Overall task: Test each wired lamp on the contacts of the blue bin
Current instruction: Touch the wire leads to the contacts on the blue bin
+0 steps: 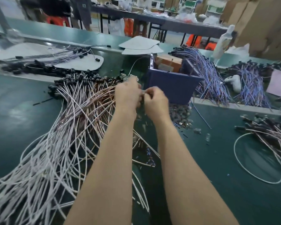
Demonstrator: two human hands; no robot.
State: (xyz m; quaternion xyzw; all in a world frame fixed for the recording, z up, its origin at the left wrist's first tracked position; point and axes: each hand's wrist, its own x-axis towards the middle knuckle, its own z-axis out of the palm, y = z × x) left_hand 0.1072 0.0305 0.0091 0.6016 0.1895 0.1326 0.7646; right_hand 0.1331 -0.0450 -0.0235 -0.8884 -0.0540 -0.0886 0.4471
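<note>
In the middle, the left hand (127, 93) and right hand (156, 102) pinch one small blurry thing (142, 93) close to the blue bin (172, 86), and the wired lamps (68, 120) lie piled lower left.

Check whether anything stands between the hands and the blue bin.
Nothing visible does. The left hand and right hand meet just before the blue bin, at its near wall, with open space up to its rim.

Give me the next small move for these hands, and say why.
Probably lift the wire ends to the contacts of the blue bin. The left hand and right hand meet in front of its near wall, below the rim, both pinching what seems a wired lamp, though it is blurred.
</note>
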